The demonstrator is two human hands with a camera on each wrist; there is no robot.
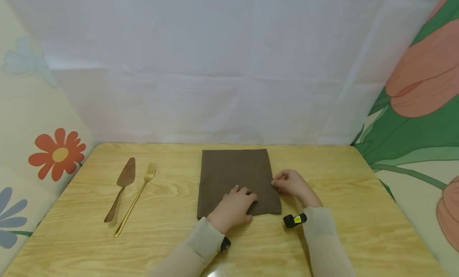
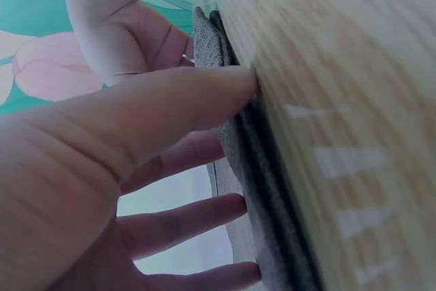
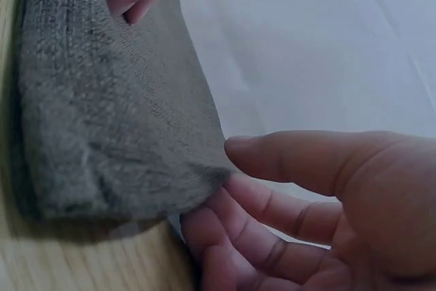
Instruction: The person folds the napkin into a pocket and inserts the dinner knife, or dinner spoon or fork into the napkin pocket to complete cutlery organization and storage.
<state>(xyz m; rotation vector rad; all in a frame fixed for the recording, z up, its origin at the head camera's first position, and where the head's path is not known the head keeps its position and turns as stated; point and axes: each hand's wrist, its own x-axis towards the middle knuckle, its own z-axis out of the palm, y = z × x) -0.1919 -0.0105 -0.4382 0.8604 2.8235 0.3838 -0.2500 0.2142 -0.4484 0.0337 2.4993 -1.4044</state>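
Observation:
A brown folded cloth (image 1: 233, 169) lies nearly square on the table, its layers showing along the near edge in the left wrist view. My left hand (image 1: 234, 207) rests on its near part with fingers spread. The left thumb (image 2: 197, 97) reaches down past the near edge to the tabletop. At the cloth's right edge, my right hand (image 1: 292, 185) pinches the fabric between thumb and fingers. That edge of the cloth (image 3: 136, 175) is drawn up slightly off the wood in the right wrist view.
To the left on the wooden table (image 1: 172, 245) lie a copper-coloured cake server (image 1: 126, 174) and a gold fork (image 1: 138, 197), side by side. A white sheet (image 1: 229, 69) hangs behind the table's far edge. Floral-patterned walls stand on both sides.

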